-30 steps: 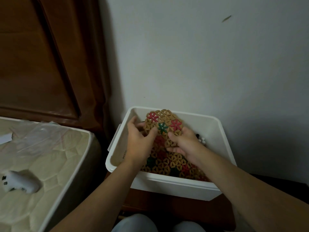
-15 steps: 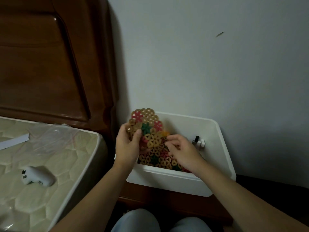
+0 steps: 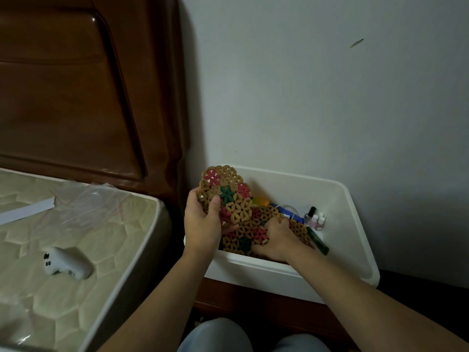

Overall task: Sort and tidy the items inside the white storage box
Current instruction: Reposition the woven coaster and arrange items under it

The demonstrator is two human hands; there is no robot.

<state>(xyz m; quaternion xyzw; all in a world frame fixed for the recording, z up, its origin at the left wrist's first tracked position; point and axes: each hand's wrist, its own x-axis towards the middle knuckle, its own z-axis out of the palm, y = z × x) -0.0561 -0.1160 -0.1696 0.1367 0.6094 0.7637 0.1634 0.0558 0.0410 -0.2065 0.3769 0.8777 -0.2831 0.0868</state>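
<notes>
The white storage box (image 3: 355, 224) stands on a dark wooden stand against the wall. My left hand (image 3: 203, 224) grips a woven mat (image 3: 225, 191) of tan, red and green flower shapes, held upright at the box's left end. Inside the box, my right hand (image 3: 276, 237) is closed on a second woven mat (image 3: 256, 222) lying lower down. Beside that hand sit small nail polish bottles (image 3: 316, 219), a green bottle (image 3: 318, 241), a blue item (image 3: 289, 214) and an orange item (image 3: 261, 200).
A mattress (image 3: 76, 250) lies to the left with a white controller-like object (image 3: 67, 262), clear plastic wrap (image 3: 86, 207) and a white strip (image 3: 28, 210). A brown wooden headboard (image 3: 88, 97) rises behind it. My knees (image 3: 215, 336) show at the bottom.
The upright mat in my left hand has shifted left toward the box's end. My right hand has dropped lower and closed on the second mat, uncovering the blue, orange and green items.
</notes>
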